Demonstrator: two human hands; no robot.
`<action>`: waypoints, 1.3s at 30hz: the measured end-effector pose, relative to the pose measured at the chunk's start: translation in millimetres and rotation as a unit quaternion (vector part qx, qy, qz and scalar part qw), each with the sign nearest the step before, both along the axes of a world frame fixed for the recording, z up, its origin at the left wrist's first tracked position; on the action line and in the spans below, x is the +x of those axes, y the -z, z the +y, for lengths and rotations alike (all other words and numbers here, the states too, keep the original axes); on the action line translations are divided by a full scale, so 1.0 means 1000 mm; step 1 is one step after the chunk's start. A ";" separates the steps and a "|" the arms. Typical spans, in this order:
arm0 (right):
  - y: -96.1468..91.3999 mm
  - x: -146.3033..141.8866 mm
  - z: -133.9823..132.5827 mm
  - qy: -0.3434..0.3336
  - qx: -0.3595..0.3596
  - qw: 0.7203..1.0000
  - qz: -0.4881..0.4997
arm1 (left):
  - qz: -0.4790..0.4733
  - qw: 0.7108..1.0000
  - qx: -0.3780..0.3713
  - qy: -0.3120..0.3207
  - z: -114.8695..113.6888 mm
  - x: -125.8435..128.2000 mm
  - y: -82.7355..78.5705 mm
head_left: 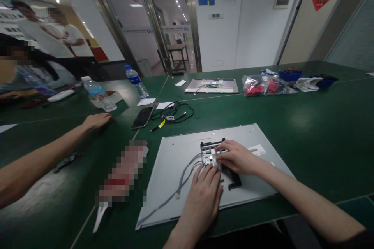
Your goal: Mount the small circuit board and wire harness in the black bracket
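A flat metal-backed panel (169,163), resembling the back of a display, lies in front of me on the green table. In its middle sits a black plastic bracket (235,181) around a small board with silvery parts (210,158). My left hand (204,190) rests at the bracket's near side, fingers stretched forward, tips touching the board's edge. From the right, my right hand (238,157) reaches over the bracket with bent fingers closed at the board; whatever is under the fingertips is hidden. Grey cables (182,179) run from the board toward the panel's near left corner.
Left of the panel lies a pixelated reddish item (125,171); another person's arm (58,148) rests beyond it. Farther back are a phone (143,117), a black cable (187,109), bottles (136,81), a second panel (212,86), and bagged red parts (263,86) beside blue bins (290,75).
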State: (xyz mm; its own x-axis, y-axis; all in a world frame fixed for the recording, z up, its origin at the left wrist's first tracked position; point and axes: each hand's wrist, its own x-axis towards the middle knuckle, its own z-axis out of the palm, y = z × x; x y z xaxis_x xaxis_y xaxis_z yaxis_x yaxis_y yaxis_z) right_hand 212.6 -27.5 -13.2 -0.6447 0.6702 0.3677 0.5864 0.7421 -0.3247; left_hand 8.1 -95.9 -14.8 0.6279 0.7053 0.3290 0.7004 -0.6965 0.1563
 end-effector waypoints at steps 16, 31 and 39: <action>-0.005 0.000 0.001 0.013 -0.007 1.000 -0.008 | 0.016 1.000 -0.010 0.017 0.000 -0.001 0.000; -0.006 0.000 0.000 0.033 -0.020 0.999 -0.016 | 0.019 0.999 -0.022 0.020 0.001 -0.002 0.002; -0.005 0.001 0.001 0.028 -0.013 0.999 -0.013 | -0.022 0.999 -0.015 0.019 0.001 -0.001 0.004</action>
